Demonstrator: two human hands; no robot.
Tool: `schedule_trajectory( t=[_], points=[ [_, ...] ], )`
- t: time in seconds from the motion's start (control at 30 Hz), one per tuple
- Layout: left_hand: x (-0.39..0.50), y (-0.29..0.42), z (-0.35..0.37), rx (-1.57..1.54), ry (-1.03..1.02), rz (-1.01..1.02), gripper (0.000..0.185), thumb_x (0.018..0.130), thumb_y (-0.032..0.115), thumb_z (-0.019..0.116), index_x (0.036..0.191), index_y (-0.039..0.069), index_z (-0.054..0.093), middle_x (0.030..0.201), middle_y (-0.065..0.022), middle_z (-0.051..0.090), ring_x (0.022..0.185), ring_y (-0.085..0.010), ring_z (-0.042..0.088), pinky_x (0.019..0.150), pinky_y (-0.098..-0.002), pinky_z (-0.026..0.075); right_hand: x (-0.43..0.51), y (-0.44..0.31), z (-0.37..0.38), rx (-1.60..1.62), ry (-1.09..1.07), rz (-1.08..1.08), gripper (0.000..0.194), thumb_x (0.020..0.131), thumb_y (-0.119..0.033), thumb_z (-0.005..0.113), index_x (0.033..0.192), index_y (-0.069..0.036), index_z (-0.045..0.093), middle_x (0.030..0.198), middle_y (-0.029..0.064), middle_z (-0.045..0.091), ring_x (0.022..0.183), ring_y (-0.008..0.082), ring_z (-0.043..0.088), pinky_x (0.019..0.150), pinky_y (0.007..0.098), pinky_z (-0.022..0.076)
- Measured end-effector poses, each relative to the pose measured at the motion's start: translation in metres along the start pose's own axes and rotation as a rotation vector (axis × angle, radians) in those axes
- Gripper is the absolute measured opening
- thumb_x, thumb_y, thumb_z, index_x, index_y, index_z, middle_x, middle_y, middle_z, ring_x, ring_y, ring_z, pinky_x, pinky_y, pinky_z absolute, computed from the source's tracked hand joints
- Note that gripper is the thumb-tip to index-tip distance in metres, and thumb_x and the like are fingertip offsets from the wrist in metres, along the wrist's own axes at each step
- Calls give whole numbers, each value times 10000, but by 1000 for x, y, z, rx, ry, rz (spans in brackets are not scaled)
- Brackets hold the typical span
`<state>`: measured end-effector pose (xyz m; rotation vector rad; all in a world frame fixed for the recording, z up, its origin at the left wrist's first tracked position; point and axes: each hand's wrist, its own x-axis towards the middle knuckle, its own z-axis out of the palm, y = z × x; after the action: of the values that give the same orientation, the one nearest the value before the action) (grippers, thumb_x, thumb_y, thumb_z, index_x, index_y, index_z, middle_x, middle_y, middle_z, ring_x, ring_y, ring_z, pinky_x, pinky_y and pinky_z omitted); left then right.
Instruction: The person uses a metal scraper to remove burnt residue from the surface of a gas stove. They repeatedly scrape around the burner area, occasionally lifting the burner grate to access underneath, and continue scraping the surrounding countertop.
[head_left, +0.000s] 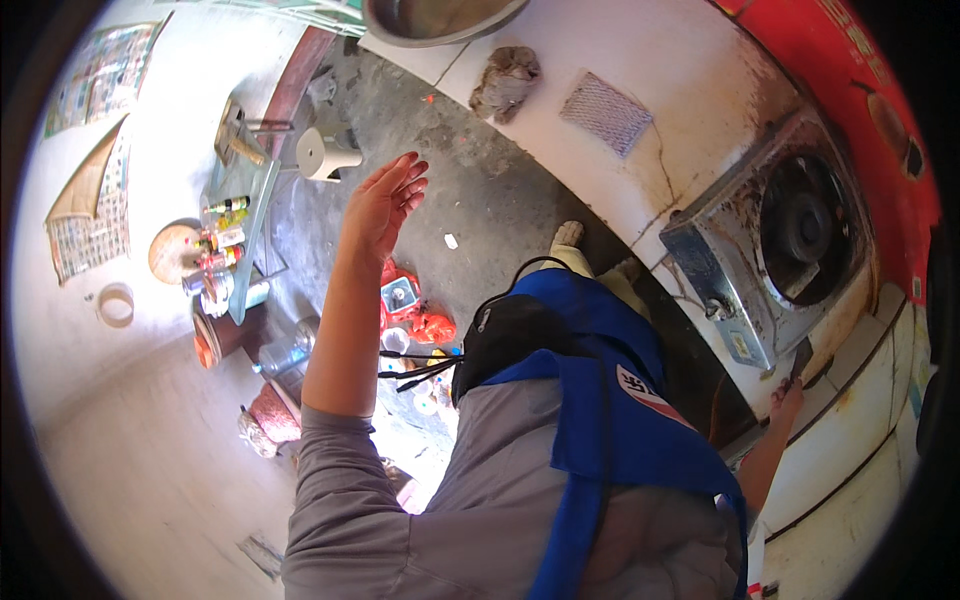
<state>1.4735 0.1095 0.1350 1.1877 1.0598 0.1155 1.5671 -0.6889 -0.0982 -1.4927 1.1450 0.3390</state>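
My left hand (391, 196) is raised over the concrete floor, palm partly turned up, fingers loosely curled and holding nothing; its fingertips look reddish. At the far right, my right hand (786, 397) grips a dark flat object (801, 360), perhaps a knife, beside the front corner of a gas stove (731, 292). The stove is stained, with a round black burner. On the white tiled counter lie a purplish mesh cloth (607, 114) and a crumpled grey-brown rag (506, 82). A metal basin (450, 34) stands at the top edge.
A glass-topped table (259, 240) with bottles stands on the left, near a white plastic stool (324, 155). Red plastic bags (433, 328), containers and a large clear bottle (283, 355) are on the floor side. The counter's edge runs diagonally past my feet.
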Motion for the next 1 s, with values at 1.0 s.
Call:
schedule_trajectory(
  t=[1.0],
  points=[
    [68,-54,30,-150,-243,-358,429,940,225,563,1334,72,486,1240,-87,586,1046,-180,591,905,-330,483,-130,-114,94,-241,309,-1180,289,949,-230,591,1148,-29,648,921,7,665,754,90,578,674,222,482]
  ],
)
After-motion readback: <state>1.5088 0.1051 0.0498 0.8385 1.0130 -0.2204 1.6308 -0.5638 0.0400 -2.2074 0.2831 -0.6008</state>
